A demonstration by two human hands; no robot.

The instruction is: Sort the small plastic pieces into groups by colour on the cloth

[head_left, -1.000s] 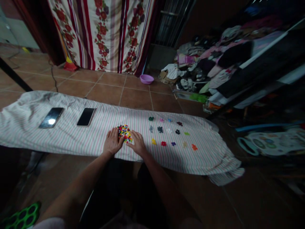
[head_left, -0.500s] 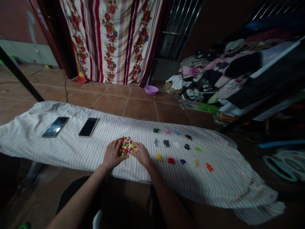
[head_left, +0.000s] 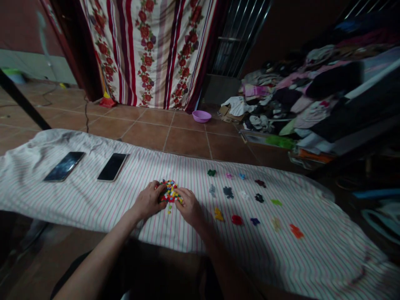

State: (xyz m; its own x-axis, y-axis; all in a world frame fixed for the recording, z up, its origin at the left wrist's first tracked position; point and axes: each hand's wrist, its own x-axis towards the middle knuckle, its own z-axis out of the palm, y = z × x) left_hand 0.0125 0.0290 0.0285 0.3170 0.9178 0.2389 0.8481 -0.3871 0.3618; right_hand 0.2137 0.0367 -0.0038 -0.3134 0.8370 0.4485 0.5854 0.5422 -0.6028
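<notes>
A heap of tiny multicoloured plastic pieces (head_left: 170,191) lies on a striped cloth (head_left: 150,164). Cupped at its left edge is my left hand (head_left: 150,200), fingers curved and apart, touching the pieces. From the right, my right hand (head_left: 189,207) rests its fingers and thumb on the heap's edge, with the fingers bent but not closed. A few loose pieces (head_left: 169,209) have strayed towards me between the hands. To the right sit small single-colour piles, among them yellow (head_left: 218,214), red (head_left: 236,220), dark grey (head_left: 228,192), dark green (head_left: 211,172) and orange (head_left: 296,231).
Two phones, one dark (head_left: 64,166) and one pale-edged (head_left: 112,167), lie on the cloth at left. On the tiled floor beyond stands a purple basin (head_left: 201,116) before a floral curtain (head_left: 159,54). Heaped clothes (head_left: 268,100) fill the back right.
Both hands have pressed in on the heap, and its near edge has shifted. A few pieces now lie loose in front of it. The view has tilted slightly.
</notes>
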